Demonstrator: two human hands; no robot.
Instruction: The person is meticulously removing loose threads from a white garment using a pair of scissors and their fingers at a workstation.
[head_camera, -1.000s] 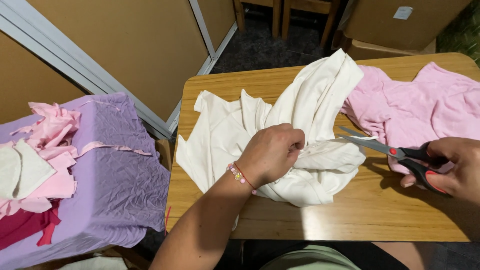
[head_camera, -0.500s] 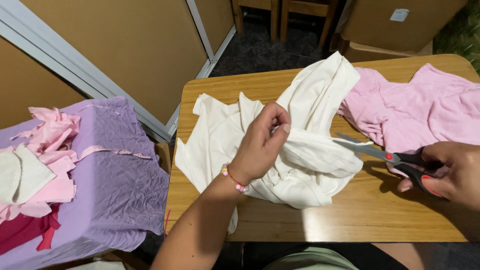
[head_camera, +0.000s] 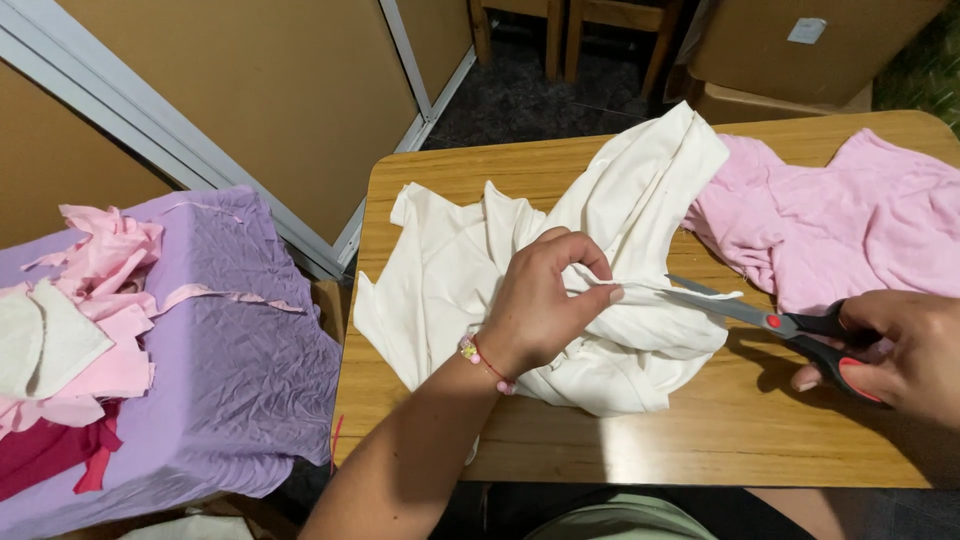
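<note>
A crumpled cream-white cloth (head_camera: 470, 270) lies on the wooden table (head_camera: 720, 440). My left hand (head_camera: 545, 305) pinches a fold of this cloth between thumb and fingers and holds it up taut; a beaded bracelet sits on that wrist. My right hand (head_camera: 895, 350) grips a pair of scissors (head_camera: 770, 320) with black and red handles. The blades are slightly apart and their tips meet the edge of the pinched fold, just right of my left fingertips.
A pink cloth (head_camera: 840, 215) is spread over the table's far right. To the left stands a surface draped in purple fabric (head_camera: 230, 340) with pink, white and dark red scraps (head_camera: 70, 340). Cardboard boxes (head_camera: 800, 50) and chair legs stand behind the table.
My left hand turned from pressing the white cloth to pinching up a fold. The scissors slid left until their tips reached that fold.
</note>
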